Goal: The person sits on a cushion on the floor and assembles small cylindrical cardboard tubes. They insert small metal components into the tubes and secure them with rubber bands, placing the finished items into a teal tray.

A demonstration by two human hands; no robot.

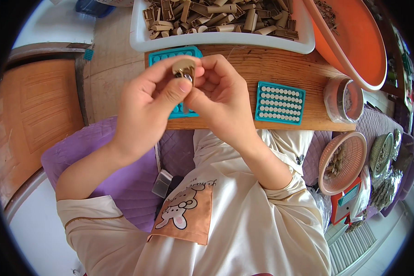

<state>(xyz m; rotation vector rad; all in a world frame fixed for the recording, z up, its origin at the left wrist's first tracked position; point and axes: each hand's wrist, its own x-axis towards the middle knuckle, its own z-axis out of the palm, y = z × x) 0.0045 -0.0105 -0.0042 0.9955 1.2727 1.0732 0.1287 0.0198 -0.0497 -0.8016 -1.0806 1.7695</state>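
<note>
A tan piece [183, 65] with metal inside is pinched between thumb and curled fingers of the left hand [142, 105], raised over the table [308, 69]; a teal tray [163, 54] is partly hidden behind it; beyond, a white bin [225, 42] is heaped with tan parts [250, 20]; the right hand [227, 103] is held half-closed against the piece's right side, though its grip cannot be told; farther right, a second tray [280, 121] is filled with rows of white discs [280, 103]; a round tub [345, 99] is seen beside an orange basin [363, 41], above a pink basket [359, 158].
</note>
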